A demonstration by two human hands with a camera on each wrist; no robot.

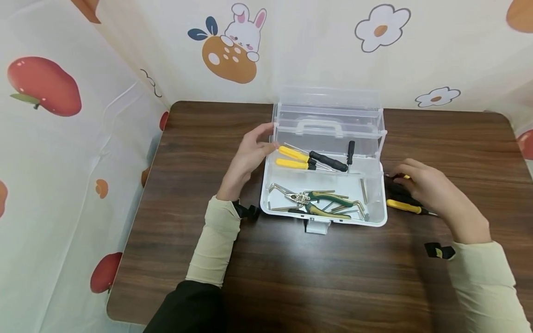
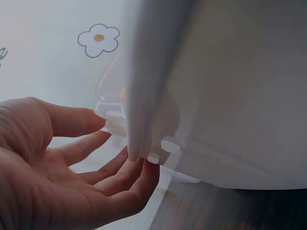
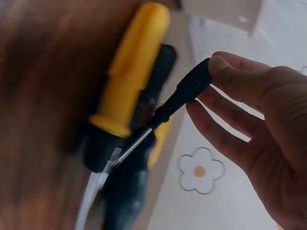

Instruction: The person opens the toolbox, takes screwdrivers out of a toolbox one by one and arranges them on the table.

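A clear plastic toolbox [image 1: 325, 221] stands open on the brown table [image 1: 291, 277], its lid [image 1: 329, 115] tipped back. Inside lie two yellow-and-black screwdrivers [image 1: 310, 159], a small black screwdriver [image 1: 351, 152], green-handled pliers [image 1: 325, 203] and several hex keys [image 1: 276, 189]. My left hand [image 1: 250, 155] rests with straight fingers against the box's left wall; the left wrist view shows the fingertips [image 2: 144, 165] touching the box [image 2: 230, 96]. My right hand [image 1: 424, 189] lies over screwdrivers right of the box. Its fingers [image 3: 225, 64] pinch a thin black-handled screwdriver [image 3: 184, 93] beside a yellow handle [image 3: 132, 76].
Another yellow-handled screwdriver [image 1: 401, 206] lies on the table under my right hand. The box latch [image 1: 318, 226] hangs at its front. Patterned curtains close in the table at the back and left. The table's front edge is near my sleeves.
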